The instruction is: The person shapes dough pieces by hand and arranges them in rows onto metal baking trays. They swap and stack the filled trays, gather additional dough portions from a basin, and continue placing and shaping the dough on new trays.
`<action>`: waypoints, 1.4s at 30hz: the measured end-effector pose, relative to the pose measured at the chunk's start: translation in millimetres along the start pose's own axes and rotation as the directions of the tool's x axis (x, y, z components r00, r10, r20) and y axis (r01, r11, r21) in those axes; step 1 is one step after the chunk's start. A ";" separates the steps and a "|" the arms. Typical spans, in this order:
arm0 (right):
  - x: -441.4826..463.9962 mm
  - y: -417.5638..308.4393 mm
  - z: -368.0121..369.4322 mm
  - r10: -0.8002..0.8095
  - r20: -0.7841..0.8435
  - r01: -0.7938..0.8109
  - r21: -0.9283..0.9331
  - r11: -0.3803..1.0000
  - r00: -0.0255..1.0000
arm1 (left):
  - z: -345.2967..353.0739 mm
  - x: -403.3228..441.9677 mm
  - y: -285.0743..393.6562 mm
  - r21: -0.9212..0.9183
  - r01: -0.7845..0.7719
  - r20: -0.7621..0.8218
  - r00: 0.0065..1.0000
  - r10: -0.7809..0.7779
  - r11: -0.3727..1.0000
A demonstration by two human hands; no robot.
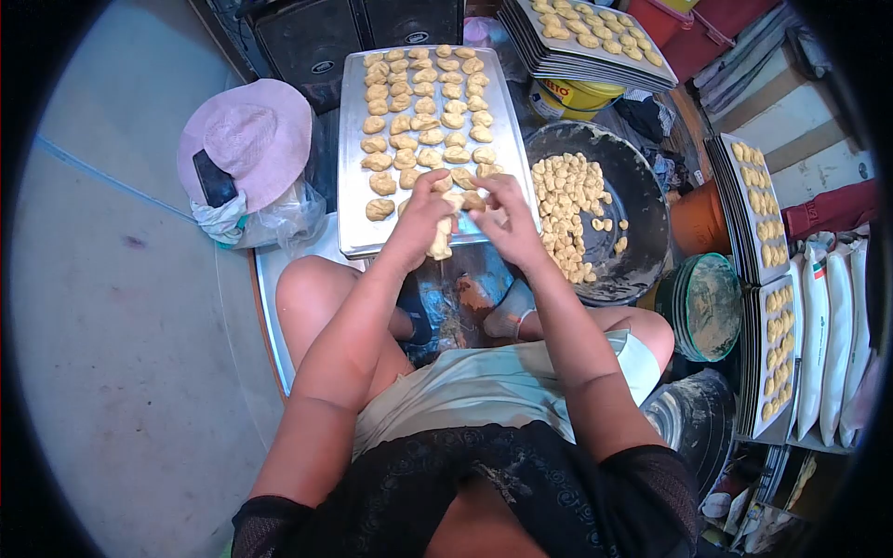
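Note:
My left hand [427, 221] is closed around a soft lump of yellow dough [440, 244], which hangs below the fingers and shows above them. My right hand [507, 221] is beside it, its thumb and forefinger apart around a small dough piece [473, 201] near the tray's front edge. Whether the fingertips touch that piece is unclear. Both hands are over the near end of a metal baking tray [352, 200], where rows of shaped dough pieces [424, 122] lie. Part of the front row is hidden by the hands.
To the right stands a wide black basin [642, 251] holding many small dough balls [569, 191]. Stacked trays [595, 70] with dough rest on a yellow bucket [572, 100]; more trays [768, 260] stand farther right. A pink hat [244, 139] and phone [215, 179] are on the left.

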State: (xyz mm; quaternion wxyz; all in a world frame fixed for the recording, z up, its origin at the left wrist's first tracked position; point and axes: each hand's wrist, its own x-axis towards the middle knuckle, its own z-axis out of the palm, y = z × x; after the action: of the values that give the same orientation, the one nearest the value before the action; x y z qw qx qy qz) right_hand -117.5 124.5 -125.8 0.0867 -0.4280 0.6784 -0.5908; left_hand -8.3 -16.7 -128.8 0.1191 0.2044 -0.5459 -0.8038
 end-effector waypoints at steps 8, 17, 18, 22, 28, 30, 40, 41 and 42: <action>6.1 33.9 -19.8 0.202 -0.200 -0.235 -0.153 0.960 0.959 | 5.2 3.3 -9.0 0.847 -0.422 0.210 0.825 0.524 0.324; 6.0 51.8 -18.3 -0.002 -0.008 -0.004 -0.660 0.751 1.000 | 24.4 12.8 -15.7 0.976 -0.203 0.216 0.948 0.235 -0.081; 8.1 50.2 -16.9 -0.003 -0.005 -0.001 -0.711 0.703 1.000 | 25.6 12.7 -15.2 0.978 -0.195 0.208 0.945 0.252 -0.075; 12.2 34.6 -21.2 -0.010 -0.042 -0.018 -0.617 0.787 0.999 | 32.1 7.5 -13.6 0.951 -0.248 0.135 0.871 0.473 0.185; -26.6 -34.8 6.5 -0.368 0.185 0.400 -0.187 0.897 0.911 | 59.6 -13.6 14.7 -0.423 0.002 -0.130 0.990 -0.063 0.906; -33.3 -22.0 -0.4 -0.265 0.026 0.266 -0.143 0.953 0.964 | 68.3 -26.5 24.3 -0.630 0.145 0.070 0.989 -0.130 0.763; 25.2 -7.3 -122.3 -0.287 -0.301 -0.140 -0.871 0.471 0.910 | 7.4 -69.0 69.0 0.476 -0.523 -0.010 0.801 0.598 0.708; 24.8 -3.0 -125.0 -0.157 -0.330 -0.132 -0.704 0.698 0.931 | -31.3 -74.0 71.7 0.612 -0.601 -0.077 0.602 0.795 0.514; 27.8 15.2 -130.1 0.017 -0.297 -0.176 -0.517 0.838 0.955 | -67.1 -89.6 77.1 0.649 -0.529 -0.237 0.541 0.807 0.546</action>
State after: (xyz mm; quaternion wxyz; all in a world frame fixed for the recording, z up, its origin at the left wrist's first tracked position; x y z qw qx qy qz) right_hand -223.0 199.1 -91.0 -0.1036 -0.3121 0.8427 -0.4263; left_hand 99.6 -64.1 -61.1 0.5118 0.1985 -0.7171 -0.4294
